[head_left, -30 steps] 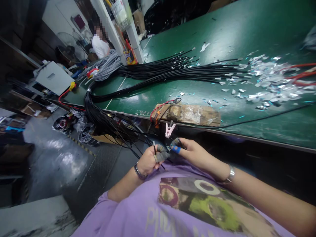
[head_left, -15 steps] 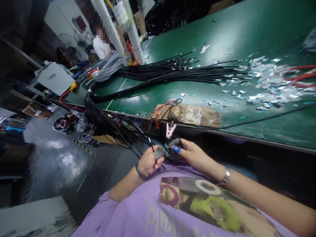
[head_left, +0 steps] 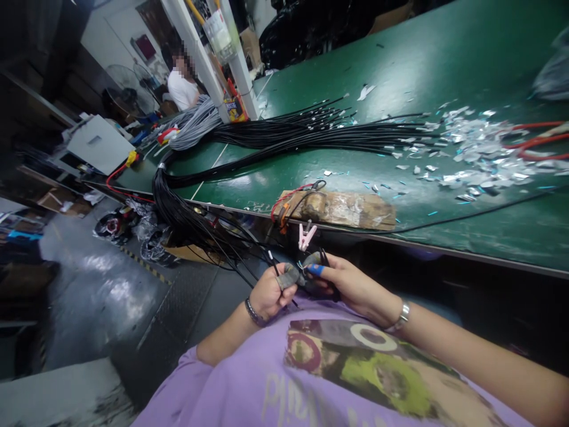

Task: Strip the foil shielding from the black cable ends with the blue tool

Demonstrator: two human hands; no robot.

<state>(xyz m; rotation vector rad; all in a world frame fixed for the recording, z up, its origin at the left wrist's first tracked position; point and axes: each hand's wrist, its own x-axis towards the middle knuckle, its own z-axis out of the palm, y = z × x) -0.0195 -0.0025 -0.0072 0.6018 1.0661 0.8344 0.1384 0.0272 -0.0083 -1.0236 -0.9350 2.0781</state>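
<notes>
In front of my purple shirt my two hands meet. My left hand (head_left: 273,290), with a grey cover on a finger, is closed round a black cable (head_left: 276,268). Thin light-coloured wires (head_left: 302,265) fan out of the cable's end between the two hands. My right hand (head_left: 338,276), with blue tape on its thumb and a grey finger cover, pinches at these wires. A dark slender tool (head_left: 323,256), its kind hidden, pokes out of the right hand's grip. Just above hangs a pink clip (head_left: 306,237) at the table edge.
On the green table (head_left: 427,65) lie bundled black cables (head_left: 267,139), grey cables (head_left: 195,127) and foil scraps (head_left: 484,148). A wooden block (head_left: 355,210) sits at the near edge, beside a post (head_left: 244,65). Black cables (head_left: 178,207) droop over the edge. A person (head_left: 182,86) sits far back.
My right hand has turned slightly, and more of the dark tool shows above and below its fingers. The left hand keeps its hold on the cable. The view has shifted a little.
</notes>
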